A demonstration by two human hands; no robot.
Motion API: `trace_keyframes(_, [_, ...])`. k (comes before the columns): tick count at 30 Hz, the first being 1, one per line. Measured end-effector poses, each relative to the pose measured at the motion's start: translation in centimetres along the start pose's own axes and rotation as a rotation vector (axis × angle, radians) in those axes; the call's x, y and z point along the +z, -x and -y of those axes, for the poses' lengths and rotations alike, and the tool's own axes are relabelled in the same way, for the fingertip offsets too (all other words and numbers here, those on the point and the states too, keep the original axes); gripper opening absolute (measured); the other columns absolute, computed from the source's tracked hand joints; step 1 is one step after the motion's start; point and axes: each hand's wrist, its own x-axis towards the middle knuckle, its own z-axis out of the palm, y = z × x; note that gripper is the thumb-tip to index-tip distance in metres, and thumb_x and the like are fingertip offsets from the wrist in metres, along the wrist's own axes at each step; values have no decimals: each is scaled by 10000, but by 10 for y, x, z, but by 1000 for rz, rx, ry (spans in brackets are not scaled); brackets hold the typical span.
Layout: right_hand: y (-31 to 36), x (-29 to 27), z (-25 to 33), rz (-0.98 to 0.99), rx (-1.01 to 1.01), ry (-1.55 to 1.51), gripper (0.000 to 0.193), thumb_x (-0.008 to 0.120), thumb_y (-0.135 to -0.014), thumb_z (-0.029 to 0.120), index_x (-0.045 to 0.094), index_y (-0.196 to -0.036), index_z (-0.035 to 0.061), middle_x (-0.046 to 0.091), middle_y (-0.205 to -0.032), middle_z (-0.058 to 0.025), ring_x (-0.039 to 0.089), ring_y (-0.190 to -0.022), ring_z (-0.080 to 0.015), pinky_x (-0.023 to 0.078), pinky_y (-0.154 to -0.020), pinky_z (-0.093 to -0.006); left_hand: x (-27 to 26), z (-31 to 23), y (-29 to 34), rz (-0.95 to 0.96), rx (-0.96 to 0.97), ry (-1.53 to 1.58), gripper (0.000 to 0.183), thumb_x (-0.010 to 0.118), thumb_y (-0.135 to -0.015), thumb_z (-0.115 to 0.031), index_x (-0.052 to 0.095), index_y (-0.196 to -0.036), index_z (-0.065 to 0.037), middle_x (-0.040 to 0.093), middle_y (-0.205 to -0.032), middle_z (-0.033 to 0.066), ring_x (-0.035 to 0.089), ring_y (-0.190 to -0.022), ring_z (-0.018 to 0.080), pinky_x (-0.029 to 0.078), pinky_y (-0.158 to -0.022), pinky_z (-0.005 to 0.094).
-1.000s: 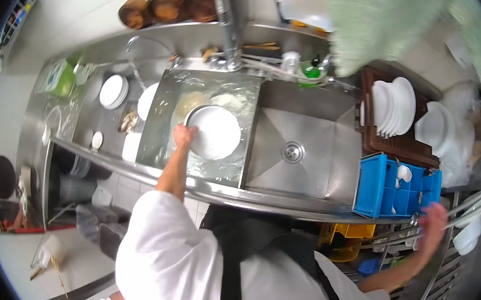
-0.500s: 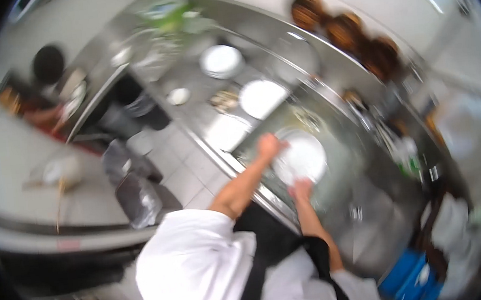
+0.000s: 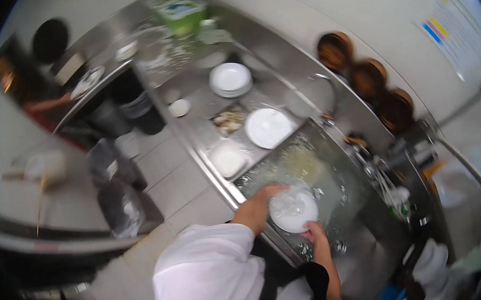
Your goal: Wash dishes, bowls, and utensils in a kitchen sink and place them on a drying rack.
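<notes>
A round white plate is held over the water-filled sink, with clear water spread across its face. My right hand grips the rim on the near right, thumb on top. At the far left edge, my left hand holds the rim; some of its fingers are hidden behind the plate. Beyond the sink's edge lie a large white plate, a white dish, a strainer basket of food scraps and a stack of white plates.
A tap stands on the sink's far side, near utensils. Brown wooden bowls lean along the wall. A green tub sits at the back. Dark bins stand left. Another person's arm reaches toward a plate.
Both hands have brought the plate nearer, toward the sink's front edge, and water now lies across its face. The whole view has shifted and turned a little.
</notes>
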Motion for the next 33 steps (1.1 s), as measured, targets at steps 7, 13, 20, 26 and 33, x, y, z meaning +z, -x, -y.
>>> trace_keyframes(7, [96,23,86,-532,-425,772,336,466,-772,29,466,-1104,-18,583,-1064,-308,605,-899,-463,506,-743,-512,-52,62,-16,443,151,-271,496,650,-795,-446,638,-1171,-123,653,-1106,161,614,-1022,331,499,-873,390])
trace_keyframes(13, [228,-56,90,-1023,-507,290,401,501,-784,27,366,-1160,-12,568,-1054,-320,598,-939,-471,467,-807,-527,-56,-39,-53,410,191,-380,399,661,-800,-327,637,-1129,-101,664,-1046,161,627,-961,334,500,-846,403])
trace_keyframes(20, [305,-165,-12,-629,-605,-1089,414,540,-729,133,512,-1120,0,598,-1045,-146,634,-861,-258,584,-601,-320,-166,-289,-37,282,1101,-290,387,634,-699,-6,638,-1074,-99,641,-1035,117,599,-969,310,501,-841,404])
trace_keyframes(26, [348,-217,-57,-793,-890,-1335,320,505,-786,102,476,-1089,1,574,-985,-129,603,-766,-239,568,-608,-289,-241,-355,-44,-125,1583,-306,338,620,-712,-33,632,-1050,-50,616,-1041,143,586,-994,328,504,-853,443])
trace_keyframes(33, [390,-261,-79,-676,-1108,-1711,341,473,-817,59,405,-1109,-105,523,-932,-197,590,-744,-259,580,-616,-274,-210,-350,-29,-340,1053,197,461,553,-670,107,613,-1116,7,626,-1059,203,604,-989,371,462,-903,384])
